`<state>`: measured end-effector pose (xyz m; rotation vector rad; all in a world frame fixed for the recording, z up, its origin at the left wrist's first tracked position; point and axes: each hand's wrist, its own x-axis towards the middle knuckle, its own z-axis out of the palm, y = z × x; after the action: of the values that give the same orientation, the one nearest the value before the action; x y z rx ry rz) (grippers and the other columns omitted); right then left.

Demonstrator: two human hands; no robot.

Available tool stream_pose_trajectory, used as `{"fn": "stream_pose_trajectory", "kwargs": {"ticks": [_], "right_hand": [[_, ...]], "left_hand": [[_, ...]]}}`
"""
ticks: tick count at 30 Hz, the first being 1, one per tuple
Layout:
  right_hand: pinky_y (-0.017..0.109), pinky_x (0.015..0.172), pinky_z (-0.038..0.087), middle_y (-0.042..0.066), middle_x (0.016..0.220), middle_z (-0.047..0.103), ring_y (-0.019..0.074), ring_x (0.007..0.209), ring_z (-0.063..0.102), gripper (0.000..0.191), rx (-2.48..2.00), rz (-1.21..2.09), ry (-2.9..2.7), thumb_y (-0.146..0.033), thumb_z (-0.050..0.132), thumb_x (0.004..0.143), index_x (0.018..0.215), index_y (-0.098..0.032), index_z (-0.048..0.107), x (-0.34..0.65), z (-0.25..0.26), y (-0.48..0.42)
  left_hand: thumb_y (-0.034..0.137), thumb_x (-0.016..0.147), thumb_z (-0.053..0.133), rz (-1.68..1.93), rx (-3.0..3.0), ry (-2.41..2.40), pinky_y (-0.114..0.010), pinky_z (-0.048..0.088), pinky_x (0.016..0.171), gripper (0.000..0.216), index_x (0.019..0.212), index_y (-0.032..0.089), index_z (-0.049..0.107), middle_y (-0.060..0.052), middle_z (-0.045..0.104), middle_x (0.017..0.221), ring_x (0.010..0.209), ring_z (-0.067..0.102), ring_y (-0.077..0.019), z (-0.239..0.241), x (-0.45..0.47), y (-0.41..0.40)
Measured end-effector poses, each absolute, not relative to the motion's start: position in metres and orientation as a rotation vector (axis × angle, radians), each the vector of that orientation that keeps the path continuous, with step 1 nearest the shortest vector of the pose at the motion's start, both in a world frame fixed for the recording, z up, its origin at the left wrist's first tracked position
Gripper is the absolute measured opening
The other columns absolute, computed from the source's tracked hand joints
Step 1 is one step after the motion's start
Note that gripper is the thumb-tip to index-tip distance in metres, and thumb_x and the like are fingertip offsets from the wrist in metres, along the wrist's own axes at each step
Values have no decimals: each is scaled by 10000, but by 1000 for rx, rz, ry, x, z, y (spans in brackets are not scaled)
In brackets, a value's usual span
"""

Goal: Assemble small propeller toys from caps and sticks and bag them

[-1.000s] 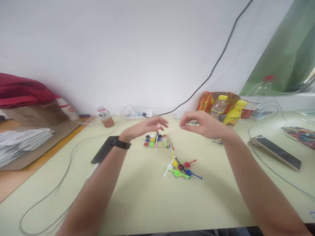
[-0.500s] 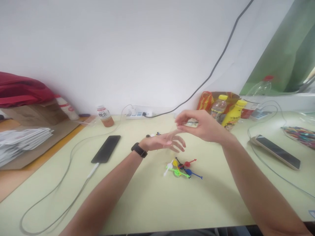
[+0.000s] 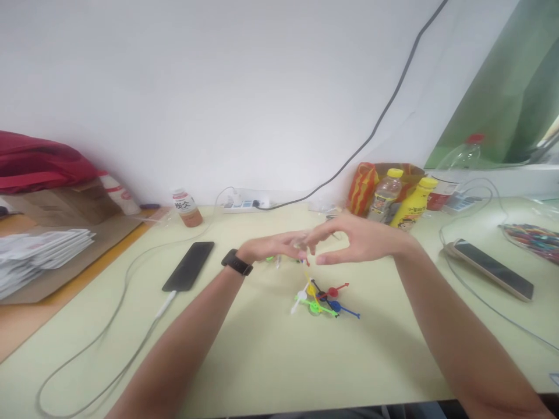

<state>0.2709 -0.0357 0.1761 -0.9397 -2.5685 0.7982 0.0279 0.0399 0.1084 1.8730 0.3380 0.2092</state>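
My left hand (image 3: 277, 247), a dark band on its wrist, is closed on a clear plastic bag (image 3: 300, 240), which is only faintly visible. Small green, white and red arrow pieces show just under and beside these fingers; whether they lie inside the bag I cannot tell. Close to the bag, my right hand (image 3: 360, 240) has its thumb and index finger apart in a curve, its fingertips near those of my left hand. On the table below lies a loose cluster of plastic spinner arrows (image 3: 322, 295) in white, yellow, green, black, red and blue.
A black phone (image 3: 189, 266) on a white cable lies left, another phone (image 3: 493, 269) right. Bottles (image 3: 187, 209) and a yellow bottle (image 3: 413, 206) stand at the back beside a power strip (image 3: 247, 201). A cardboard box (image 3: 56, 203) and stacked white packets (image 3: 48, 250) are far left.
My left hand has gone from spread fingers to closed around the bag. My right hand has lowered, and its thumb and index finger have parted from their pinch. The arrow cluster has stayed put.
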Motion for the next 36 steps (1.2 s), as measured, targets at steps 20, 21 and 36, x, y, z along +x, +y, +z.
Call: {"fn": "stream_pose_trajectory", "kwargs": {"ticks": [20,21,36], "right_hand": [[391,1235,324,63,1509,573,319,1469,435,872,-765,1238,-2753,-517,931,617,1410,-284,654,276,162,-29],[395,1241,315,64,1522,560,317,1473,431,886,-778,1238,-2755,-515,929,625,1429,-286,637,278,162,-28],[374,1225,349,83,1646,389,324,1521,354,1113,-768,1186,-2759,-493,946,601,1573,-265,454,280,151,-17]], "left_hand": [[421,792,850,116,2026,364,-433,428,1085,840,1524,296,457,-100,591,1448,1352,527,-346,115,39,26],[417,769,868,131,2045,379,-428,436,1072,862,1520,296,463,-101,596,1442,1335,540,-346,113,39,27],[398,777,859,176,2100,339,-396,481,993,798,1482,280,504,-101,637,1342,1229,602,-317,120,41,23]]}}
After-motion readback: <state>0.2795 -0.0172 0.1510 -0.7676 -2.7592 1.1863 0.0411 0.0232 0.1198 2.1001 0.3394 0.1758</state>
